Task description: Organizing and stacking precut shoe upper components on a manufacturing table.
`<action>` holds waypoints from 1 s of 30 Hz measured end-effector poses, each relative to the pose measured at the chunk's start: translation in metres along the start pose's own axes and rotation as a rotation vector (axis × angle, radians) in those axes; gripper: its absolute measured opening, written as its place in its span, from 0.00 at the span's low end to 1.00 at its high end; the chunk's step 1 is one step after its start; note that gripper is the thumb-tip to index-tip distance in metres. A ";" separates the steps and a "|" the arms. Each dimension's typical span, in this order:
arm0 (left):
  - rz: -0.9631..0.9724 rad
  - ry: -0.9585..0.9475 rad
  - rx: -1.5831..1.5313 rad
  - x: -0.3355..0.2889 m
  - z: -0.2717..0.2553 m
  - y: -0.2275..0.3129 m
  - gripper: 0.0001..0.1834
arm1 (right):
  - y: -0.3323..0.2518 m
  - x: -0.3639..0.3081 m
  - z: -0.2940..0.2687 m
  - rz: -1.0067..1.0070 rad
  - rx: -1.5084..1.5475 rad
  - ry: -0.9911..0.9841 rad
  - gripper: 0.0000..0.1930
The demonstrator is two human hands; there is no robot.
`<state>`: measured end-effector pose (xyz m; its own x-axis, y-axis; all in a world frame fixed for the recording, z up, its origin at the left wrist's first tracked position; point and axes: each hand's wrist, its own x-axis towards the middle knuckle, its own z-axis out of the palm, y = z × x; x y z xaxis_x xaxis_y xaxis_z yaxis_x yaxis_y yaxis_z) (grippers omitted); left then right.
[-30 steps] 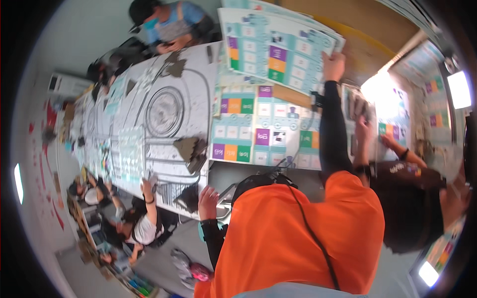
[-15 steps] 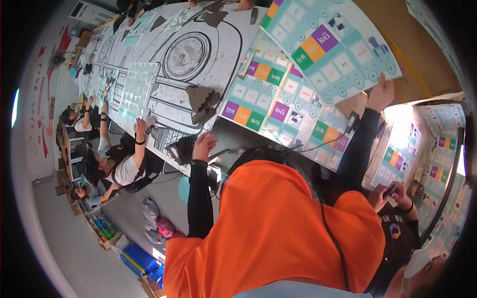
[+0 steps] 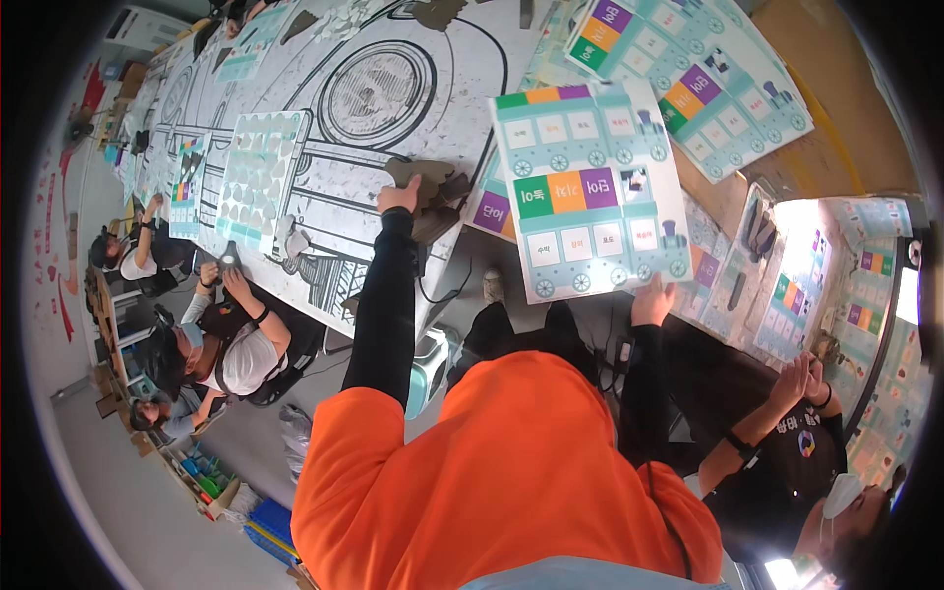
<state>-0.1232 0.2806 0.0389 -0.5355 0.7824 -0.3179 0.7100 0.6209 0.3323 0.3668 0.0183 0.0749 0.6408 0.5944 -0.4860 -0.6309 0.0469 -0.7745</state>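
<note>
My right hand (image 3: 652, 300) grips the bottom edge of a printed card sheet (image 3: 600, 221), with pale blue train wagons and green, orange and purple squares. The sheet is held up in front of me, tilted slightly. My left arm stretches out to the table. There my left hand (image 3: 398, 194) is closed at a pile of grey-brown, irregular flat pieces (image 3: 433, 211), with one finger or thumb along the top piece. Its other fingers are partly hidden. Similar sheets (image 3: 693, 84) overlap at the upper right, and another (image 3: 492, 211) lies partly behind the held one.
A long table (image 3: 329, 162) with a black line drawing runs to the far left. On it lies a sheet with pale rounded pieces (image 3: 261, 182). One person (image 3: 241, 339) works at the left, another (image 3: 787, 442) at the right. A teal stool (image 3: 428, 369) stands below the table edge.
My right hand has brought the sheet from the upper right down and leftward, in front of me. My left hand has gone from open air to the grey-brown pieces. The view has shifted slightly.
</note>
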 end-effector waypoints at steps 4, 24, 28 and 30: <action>0.073 0.057 0.082 -0.001 0.013 0.015 0.48 | 0.058 -0.005 -0.043 0.045 0.057 0.096 0.15; 0.208 0.085 -0.493 -0.027 -0.014 0.013 0.35 | 0.023 -0.029 -0.024 0.383 -1.137 0.055 0.16; 0.346 -0.250 -0.927 -0.060 -0.034 0.027 0.25 | -0.020 -0.048 -0.002 0.237 -0.937 -0.238 0.14; 0.378 -0.562 -1.074 -0.104 -0.069 0.043 0.17 | -0.052 -0.068 0.037 0.255 -0.839 -0.334 0.16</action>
<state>-0.0688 0.2294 0.1477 0.0726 0.9541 -0.2906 -0.0919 0.2965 0.9506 0.3398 0.0055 0.1627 0.2854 0.7129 -0.6405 -0.1298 -0.6334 -0.7628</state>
